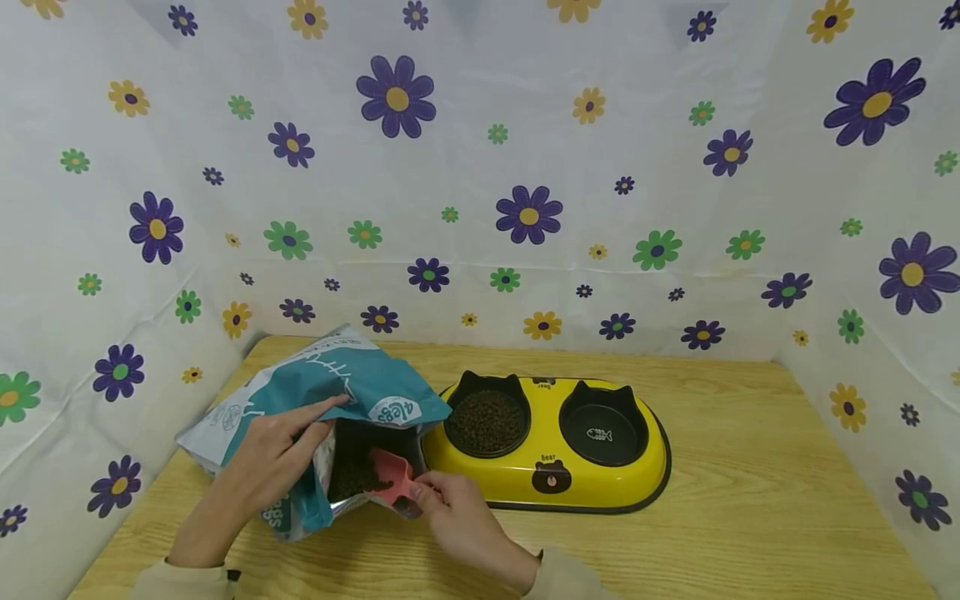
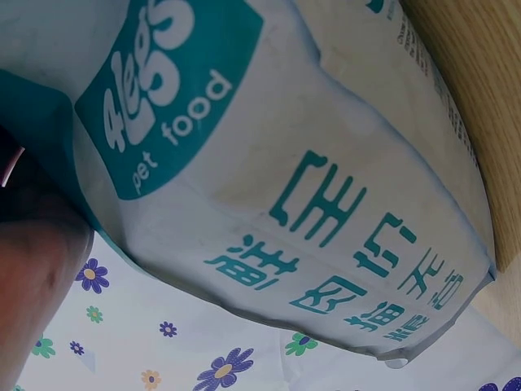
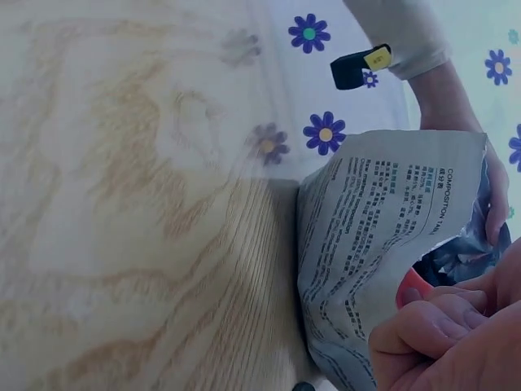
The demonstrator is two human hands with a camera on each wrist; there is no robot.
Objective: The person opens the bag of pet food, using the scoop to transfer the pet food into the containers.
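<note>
A teal and white pet food bag (image 1: 300, 387) lies on its side, its mouth facing the near side. My left hand (image 1: 262, 462) grips the rim of that mouth, the index finger stretched along the bag's upper face. Brown kibble (image 1: 348, 479) shows inside. My right hand (image 1: 463, 518) holds a pink scoop (image 1: 393, 468) by its handle, with the scoop's head inside the mouth by the kibble. In the right wrist view, curled fingers (image 3: 440, 326) surround the handle, and only a bit of the scoop (image 3: 413, 287) shows.
A yellow double feeder (image 1: 517, 487) stands right of the bag. Its left black bowl (image 1: 525, 400) contains kibble; the right bowl (image 1: 603, 417) shows a fish print on its bottom. Flowered cloth (image 1: 465, 167) hangs behind and beside the wooden table (image 1: 750, 500).
</note>
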